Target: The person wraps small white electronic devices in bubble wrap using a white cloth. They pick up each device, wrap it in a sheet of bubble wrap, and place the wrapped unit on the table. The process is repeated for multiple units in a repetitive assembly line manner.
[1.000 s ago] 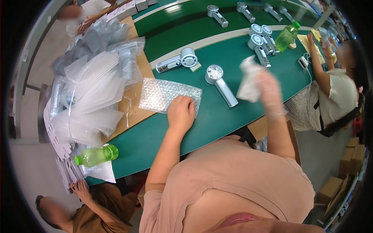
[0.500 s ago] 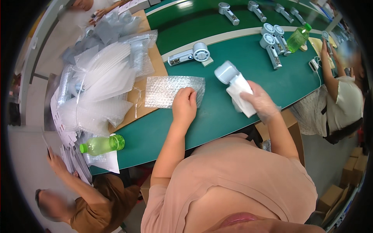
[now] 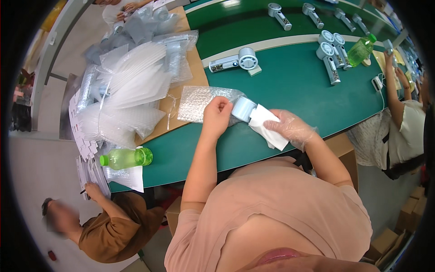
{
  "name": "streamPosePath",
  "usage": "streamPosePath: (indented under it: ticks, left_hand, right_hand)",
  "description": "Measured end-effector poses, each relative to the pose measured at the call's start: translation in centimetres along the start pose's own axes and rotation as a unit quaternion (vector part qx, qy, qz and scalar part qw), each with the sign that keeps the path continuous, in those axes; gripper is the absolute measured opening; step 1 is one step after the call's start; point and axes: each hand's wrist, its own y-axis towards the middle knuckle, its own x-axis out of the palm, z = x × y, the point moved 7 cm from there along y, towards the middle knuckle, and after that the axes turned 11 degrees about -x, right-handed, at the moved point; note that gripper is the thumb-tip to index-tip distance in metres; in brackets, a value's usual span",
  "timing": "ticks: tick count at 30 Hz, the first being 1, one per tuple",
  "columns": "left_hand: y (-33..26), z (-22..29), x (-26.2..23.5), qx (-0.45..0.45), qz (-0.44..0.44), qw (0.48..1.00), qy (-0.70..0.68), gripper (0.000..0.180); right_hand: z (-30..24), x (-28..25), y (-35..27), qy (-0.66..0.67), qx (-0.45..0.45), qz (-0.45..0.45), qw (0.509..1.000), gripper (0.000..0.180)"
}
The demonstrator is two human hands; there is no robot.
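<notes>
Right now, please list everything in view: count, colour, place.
Table: one, green, middle.
Bubble pouch: one, clear, on table.
Held fan: one, pale blue, at pouch's right end.
Cloth: one, white, against held fan.
Other fans: at least eight, silver, four on table, four beyond.
Small block: one, pale, by lone fan.
Pouch pile: uncounted, clear and white, left.
Cardboard sheet: one, brown, under pile.
Bottles: two, green, lower left, upper right.
Boxes: several, brown, lower right.
Other people: at least three, brown or white tops, both sides.
Left hand: one, bare, at pouch.
Right hand: one, clear glove, holding cloth.
</notes>
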Motion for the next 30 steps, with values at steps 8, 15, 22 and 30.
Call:
streamPosePath:
  ticks: [8, 15, 22, 30]
  left_hand:
    - [-2.4, 6.2, 1.3, 0.207, 0.053, 0.960, 0.181, 0.012]
    - [-4.2, 9.7, 5.2, 0.332, 0.087, 0.869, 0.356, 0.006]
    - [-7.0, 9.9, 7.6, 0.425, 0.010, 0.820, 0.382, 0.015]
    - [-6.1, 6.1, 1.8, 0.211, 0.125, 0.950, 0.194, 0.023]
  right_hand:
    - [-2.0, 0.9, -0.5, -0.110, -0.116, -0.032, 0.987, 0.043]
    - [3.2, -0.4, 2.3, -0.047, -0.033, -0.022, 0.998, 0.039]
    - [2.3, 0.2, 2.4, 0.031, -0.094, 0.003, 0.995, 0.043]
    - [1.5, 1.8, 0.8, 0.280, -0.134, 0.031, 0.950, 0.048]
